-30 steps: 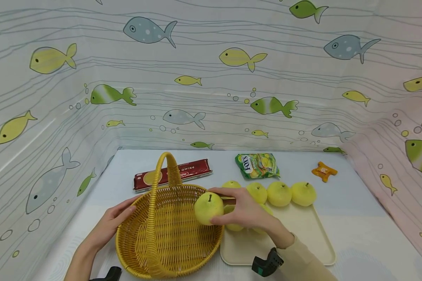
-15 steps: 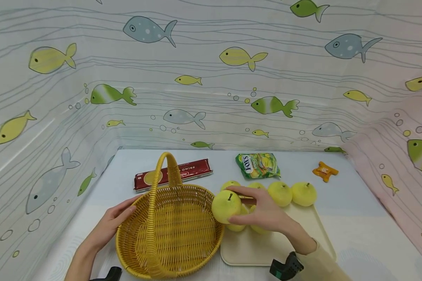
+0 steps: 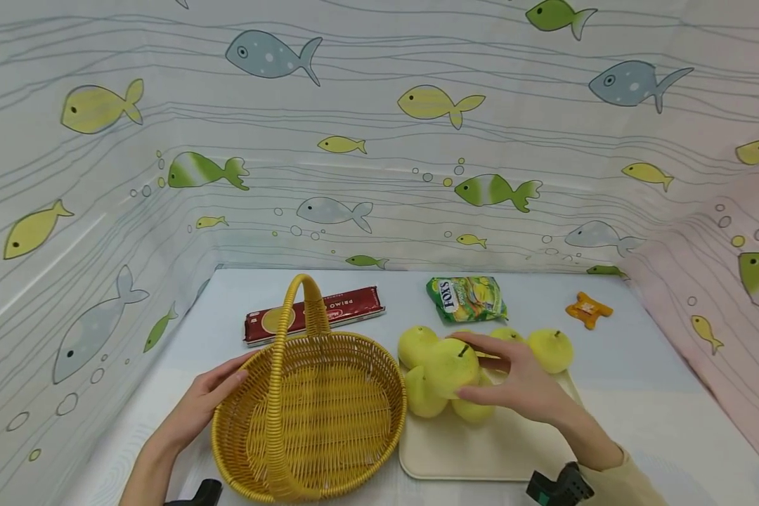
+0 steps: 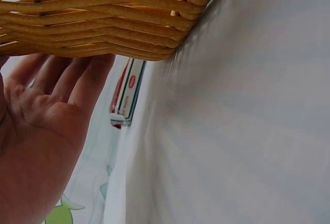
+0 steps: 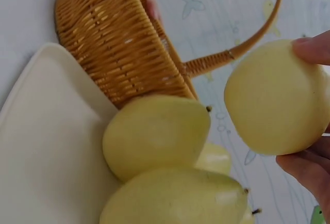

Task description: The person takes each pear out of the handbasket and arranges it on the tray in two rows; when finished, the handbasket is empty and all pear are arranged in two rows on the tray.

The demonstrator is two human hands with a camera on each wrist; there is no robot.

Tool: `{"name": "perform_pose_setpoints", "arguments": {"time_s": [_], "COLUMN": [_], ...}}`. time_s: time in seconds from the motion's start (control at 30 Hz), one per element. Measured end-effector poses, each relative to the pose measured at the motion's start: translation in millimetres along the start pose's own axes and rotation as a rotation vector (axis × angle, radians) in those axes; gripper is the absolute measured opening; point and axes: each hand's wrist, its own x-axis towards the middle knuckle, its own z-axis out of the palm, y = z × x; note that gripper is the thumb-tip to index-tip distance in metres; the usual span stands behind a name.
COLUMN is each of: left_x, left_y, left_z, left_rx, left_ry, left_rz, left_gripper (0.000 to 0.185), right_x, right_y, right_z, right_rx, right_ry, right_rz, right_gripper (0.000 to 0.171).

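My right hand (image 3: 519,376) holds a round yellow-green pear (image 3: 452,369) between thumb and fingertips, above other pears at the tray's left end. In the right wrist view, the held pear (image 5: 276,98) hangs apart from the tray pears (image 5: 157,136). My left hand (image 3: 199,404) rests at the left side of a golden wicker basket (image 3: 329,485), thumb at the rim. From the left wrist, the fingers (image 4: 77,80) look fairly straight along the basket's outer wall (image 4: 103,28), their tips hidden behind it. The basket's tall handle (image 3: 277,393) arches over its bare inside.
A cream tray (image 3: 462,457) bearing several pears (image 3: 550,350) stands right of the basket. Behind lie a long red biscuit packet (image 3: 354,306), a green Fox's sweets bag (image 3: 468,299) and a small orange wrapped item (image 3: 588,309). Fish-print cloth surrounds the table.
My right hand has carried the pear rightward, from over the basket's right rim to over the tray's pears. The left hand and the basket have stayed in place.
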Motion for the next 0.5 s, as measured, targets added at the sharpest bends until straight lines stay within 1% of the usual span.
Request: {"name": "perform_pose_setpoints", "arguments": {"time_s": [0.3, 0.5], "left_x": [0.3, -1.2], "left_y": [2.7, 3.7], "left_z": [1.1, 1.4], "left_rx": [0.016, 0.009], "left_ry": [0.007, 0.008], "left_rz": [-0.016, -0.019], "left_gripper": [0.047, 0.047], "right_x": [-14.6, -22.9], "right_y": [7.8, 13.4], "right_z": [-21.5, -34.0], "right_rx": [-0.040, -0.088], "right_ry": [0.054, 0.098], "right_rz": [0.069, 0.075], "right_gripper": [0.064, 0.065]}}
